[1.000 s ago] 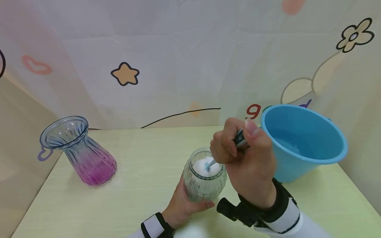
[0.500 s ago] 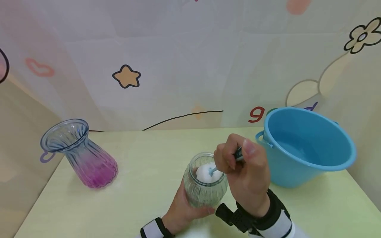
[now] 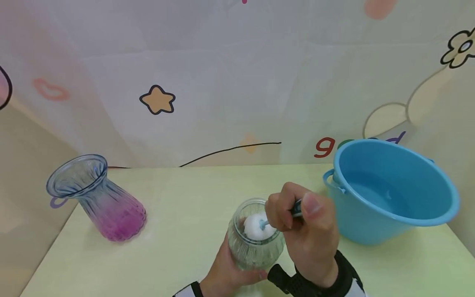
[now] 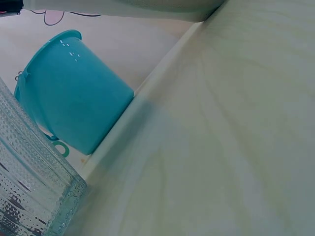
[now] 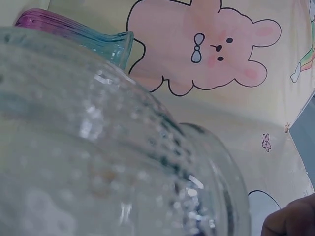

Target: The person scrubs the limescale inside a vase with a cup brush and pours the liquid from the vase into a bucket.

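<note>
In the head view, my left hand holds a ribbed clear glass jar from its left side and below, just above or on the table; I cannot tell which. My right hand grips the dark handle of a sponge bottle brush. Its round white sponge head sits inside the jar's mouth, on a light blue neck. Part of the handle is hidden in the fist. The textured jar wall fills the lower left of the left wrist view. In the right wrist view, the jar stands very close and blurred.
A light blue bucket stands at the right. On the left is a fluted glass vase, blue fading to pink, with a purple ring by its rim. A patterned cloth hangs behind the pale table.
My right hand has come down closer to the jar with the brush. The sponge now looks rounder at the mouth. My left hand keeps its hold, and the whole head view has shifted slightly.
</note>
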### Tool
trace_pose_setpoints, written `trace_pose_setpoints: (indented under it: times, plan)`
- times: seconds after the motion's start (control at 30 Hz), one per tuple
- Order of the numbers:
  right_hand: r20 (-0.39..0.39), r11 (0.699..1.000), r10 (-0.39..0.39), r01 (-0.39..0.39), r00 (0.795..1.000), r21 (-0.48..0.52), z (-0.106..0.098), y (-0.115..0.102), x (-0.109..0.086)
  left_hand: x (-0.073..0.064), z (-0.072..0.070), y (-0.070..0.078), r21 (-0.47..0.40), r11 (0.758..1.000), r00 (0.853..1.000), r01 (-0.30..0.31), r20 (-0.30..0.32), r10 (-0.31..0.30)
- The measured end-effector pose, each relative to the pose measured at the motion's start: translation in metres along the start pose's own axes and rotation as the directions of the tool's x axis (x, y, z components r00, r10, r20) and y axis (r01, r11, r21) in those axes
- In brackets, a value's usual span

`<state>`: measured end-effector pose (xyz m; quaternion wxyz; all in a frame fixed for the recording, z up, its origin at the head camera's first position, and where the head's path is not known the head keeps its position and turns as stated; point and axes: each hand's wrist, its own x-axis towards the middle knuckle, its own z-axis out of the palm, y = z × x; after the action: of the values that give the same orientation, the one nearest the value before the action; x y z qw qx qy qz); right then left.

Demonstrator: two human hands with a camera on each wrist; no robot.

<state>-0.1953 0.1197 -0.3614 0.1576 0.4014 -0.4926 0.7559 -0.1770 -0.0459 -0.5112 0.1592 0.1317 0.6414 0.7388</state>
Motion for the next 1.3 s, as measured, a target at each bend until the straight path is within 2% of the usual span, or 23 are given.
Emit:
trace_pose_setpoints:
  times: [0.17,0.27,0.53,0.77,1.1,1.3]
  plan:
    - [0.014,0.999,0.015,-0.014,1.0,-0.029,0.001,-0.001,-0.001,-0.003,0.0,0.0,0.023,0.999,0.999,0.037,-0.037,-0.037]
    - [0.02,0.999,0.023,-0.023,1.0,-0.026,-0.001,-0.001,0.0,-0.002,0.001,0.0,0.014,0.999,0.999,0.035,-0.029,-0.034]
    - [0.058,0.997,0.062,-0.064,0.996,0.046,-0.009,0.0,0.005,-0.004,0.001,0.002,-0.023,0.999,0.999,0.045,-0.022,-0.045]
    - [0.085,0.993,0.075,-0.082,0.994,0.082,-0.014,-0.001,0.008,-0.003,0.001,0.002,-0.017,1.0,1.0,-0.01,0.019,0.01]
    - [0.106,0.989,0.08,-0.092,0.991,0.112,-0.015,-0.002,0.011,-0.002,0.001,0.002,-0.011,1.0,1.0,-0.01,0.022,0.01]
    - [0.118,0.98,0.126,-0.142,0.985,0.14,-0.018,-0.004,0.013,-0.003,0.0,0.001,-0.007,1.0,1.0,-0.01,0.024,0.01]
